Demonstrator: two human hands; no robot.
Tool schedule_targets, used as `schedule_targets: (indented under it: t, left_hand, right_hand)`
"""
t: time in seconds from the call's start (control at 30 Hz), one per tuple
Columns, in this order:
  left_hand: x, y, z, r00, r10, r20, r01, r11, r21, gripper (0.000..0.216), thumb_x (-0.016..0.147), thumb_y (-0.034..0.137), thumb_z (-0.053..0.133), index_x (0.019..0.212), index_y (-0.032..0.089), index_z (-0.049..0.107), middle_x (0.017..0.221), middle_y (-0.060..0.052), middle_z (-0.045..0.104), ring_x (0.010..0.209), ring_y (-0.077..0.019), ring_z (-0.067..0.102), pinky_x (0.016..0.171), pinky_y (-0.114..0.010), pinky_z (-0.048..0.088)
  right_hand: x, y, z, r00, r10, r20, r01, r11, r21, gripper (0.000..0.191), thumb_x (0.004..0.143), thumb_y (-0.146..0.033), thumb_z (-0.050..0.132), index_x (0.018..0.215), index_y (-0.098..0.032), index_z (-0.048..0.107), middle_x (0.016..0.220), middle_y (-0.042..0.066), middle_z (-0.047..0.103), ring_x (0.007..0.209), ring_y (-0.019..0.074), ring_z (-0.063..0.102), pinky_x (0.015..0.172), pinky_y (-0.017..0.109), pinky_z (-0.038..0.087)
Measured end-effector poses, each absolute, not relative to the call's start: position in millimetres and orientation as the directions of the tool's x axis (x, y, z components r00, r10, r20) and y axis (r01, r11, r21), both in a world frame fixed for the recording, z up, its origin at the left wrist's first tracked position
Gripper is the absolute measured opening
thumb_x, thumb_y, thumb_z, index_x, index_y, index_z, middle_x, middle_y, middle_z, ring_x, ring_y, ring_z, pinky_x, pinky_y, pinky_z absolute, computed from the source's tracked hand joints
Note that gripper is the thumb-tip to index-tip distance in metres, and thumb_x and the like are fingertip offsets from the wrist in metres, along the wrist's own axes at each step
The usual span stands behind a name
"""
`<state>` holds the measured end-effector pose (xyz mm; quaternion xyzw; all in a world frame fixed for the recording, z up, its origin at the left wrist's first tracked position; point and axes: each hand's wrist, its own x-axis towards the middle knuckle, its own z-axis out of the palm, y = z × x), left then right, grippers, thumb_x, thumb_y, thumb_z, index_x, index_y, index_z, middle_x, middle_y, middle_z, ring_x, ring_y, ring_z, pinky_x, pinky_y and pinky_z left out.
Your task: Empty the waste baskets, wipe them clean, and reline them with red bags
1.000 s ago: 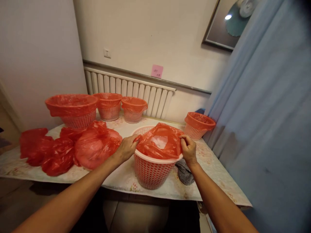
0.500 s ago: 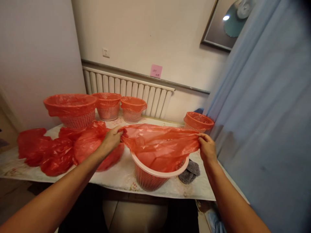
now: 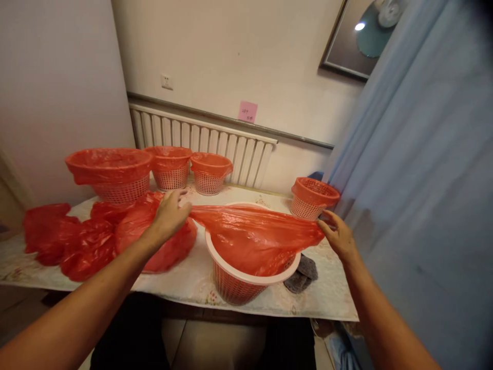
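Observation:
A red plastic bag [image 3: 254,234] is stretched wide over a pale pink lattice basket [image 3: 241,282] near the table's front edge, its lower part sagging into the basket. My left hand [image 3: 167,216] pinches the bag's left edge, left of the basket rim. My right hand [image 3: 339,234] pinches the bag's right edge, out past the basket's right side. The bag's mouth is pulled taut between the two hands.
A heap of loose red bags [image 3: 96,236] lies on the left of the flowered tablecloth [image 3: 185,280]. Three bag-lined baskets [image 3: 169,167] stand at the back by the radiator, a fourth [image 3: 314,198] at the right. A grey cloth [image 3: 302,272] lies beside the basket. A blue curtain [image 3: 423,180] hangs at right.
My hands moved apart from the basket rim, pulling the bunched bag open and taut across the basket. The basket tilted slightly toward me.

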<state>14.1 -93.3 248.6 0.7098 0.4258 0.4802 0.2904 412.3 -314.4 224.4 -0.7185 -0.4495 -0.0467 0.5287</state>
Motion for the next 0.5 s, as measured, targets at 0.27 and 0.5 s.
schedule_targets:
  t: [0.27,0.5]
  left_hand:
    - [85.5,-151.2,267.0,0.870,0.412,0.271,0.401,-0.911,0.098,0.112,0.062,0.058,0.074,0.149,0.022,0.014,0.158,-0.021,0.014,0.144,-0.0391,0.016,0.112,-0.062,0.009]
    - [116.3,-120.0,260.9,0.846,0.520,-0.117,0.528,-0.789,0.315,0.042,0.079,0.016,0.059,0.120,0.009,0.058,0.108,-0.015,0.069,0.101,-0.0281,0.062,0.089,-0.037,0.046]
  right_hand:
    - [323.5,-291.4,265.3,-0.121,0.870,0.477,0.979,0.183,-0.086,0.091,0.073,-0.051,0.073,0.148,-0.025,0.028,0.152,0.012,0.033,0.140,0.0287,0.032,0.113,0.049,0.028]
    - [310.8,-257.2,247.6,-0.123,0.962,0.245,0.988,0.142,-0.061,0.101,0.067,-0.045,0.080,0.149,-0.019,0.026,0.152,0.019,0.030,0.138,0.0322,0.033,0.111,0.049,0.028]
